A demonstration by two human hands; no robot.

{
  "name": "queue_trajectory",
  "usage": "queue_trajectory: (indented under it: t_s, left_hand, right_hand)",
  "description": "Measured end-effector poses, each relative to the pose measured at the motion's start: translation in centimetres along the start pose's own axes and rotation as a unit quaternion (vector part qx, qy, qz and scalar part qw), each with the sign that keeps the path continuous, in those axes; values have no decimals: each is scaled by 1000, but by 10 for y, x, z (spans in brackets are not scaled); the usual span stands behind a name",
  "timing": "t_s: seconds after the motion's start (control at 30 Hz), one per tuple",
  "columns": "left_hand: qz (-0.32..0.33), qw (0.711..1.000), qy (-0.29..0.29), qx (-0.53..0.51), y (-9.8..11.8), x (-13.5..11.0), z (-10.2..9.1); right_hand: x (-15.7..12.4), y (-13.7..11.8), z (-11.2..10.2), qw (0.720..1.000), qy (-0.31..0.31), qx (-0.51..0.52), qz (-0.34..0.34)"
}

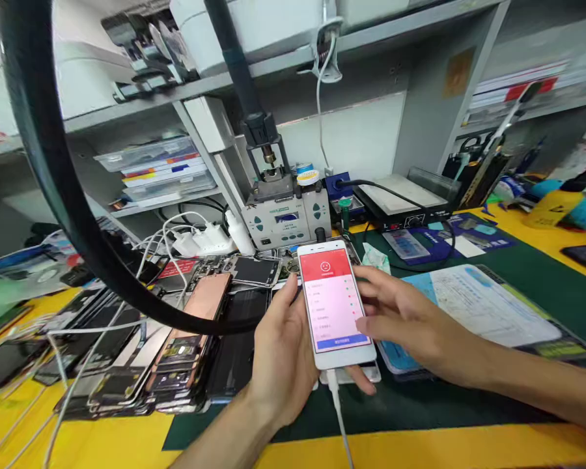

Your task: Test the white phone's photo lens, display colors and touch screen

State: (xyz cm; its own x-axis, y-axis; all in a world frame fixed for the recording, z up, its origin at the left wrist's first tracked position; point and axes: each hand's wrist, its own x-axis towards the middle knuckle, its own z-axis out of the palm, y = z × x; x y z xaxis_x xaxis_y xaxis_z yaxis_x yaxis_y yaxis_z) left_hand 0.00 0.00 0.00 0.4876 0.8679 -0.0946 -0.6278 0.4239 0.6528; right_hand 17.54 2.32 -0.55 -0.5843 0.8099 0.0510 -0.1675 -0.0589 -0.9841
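Well, in the head view the left hand [280,358] cradled a white phone [339,306] from behind and below, with its thumb along the left side. The right hand [420,319] was at the phone's right side, its thumb over the lower part of the lit screen; whether it gripped the phone or only touched it, I could not tell. The hands were apart, with the phone between them, above the left half of a green mat [469,400]. A white cable [339,410] ran from the phone's lower end to the front edge of the yellow bench [420,449]. Part of another pale object [375,372] showed beneath the phone.

A thick black hose [92,241] curved down across the view, covering part of the stacked phones [190,352] on the bench's left side before passing behind the left hand. A white power strip [208,241] and a grey machine [283,221] stood behind, towards the bench's back edge. A flat black box [405,202] sat at the mat's back edge, and a printed sheet [493,303] lay on the mat, partly hidden by the right hand. A yellow bottle [551,208] stood near the bench's back right corner.
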Motion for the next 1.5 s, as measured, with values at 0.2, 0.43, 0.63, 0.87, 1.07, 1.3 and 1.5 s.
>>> queue_trajectory:
  t_s: [0.2,0.43,0.63,0.87,1.07,1.3,1.5]
  left_hand:
    - [-3,1000,5,4,0,1,-4]
    - [-6,1000,-1,-2,1,-1,-4]
    - [-10,1000,-11,-10,1,0,-3]
    - [-10,1000,2,-12,0,0,-4]
    - [-12,1000,11,-5,1,-1,-4]
    - [-11,1000,6,-9,0,-2,-6]
    - [-7,1000,5,-2,0,0,-5]
  right_hand:
    - [4,-3,1,1000,-2,-2,0]
    - [3,-3,2,1000,-5,-1,-4]
    - [4,-4,2,1000,-7,10,3]
    - [4,-5,2,1000,-3,9,5]
    - [3,-3,1,1000,-3,0,2]
    - [5,-6,3,1000,7,-23,0]
    - [5,-5,4,999,15,-51,-2]
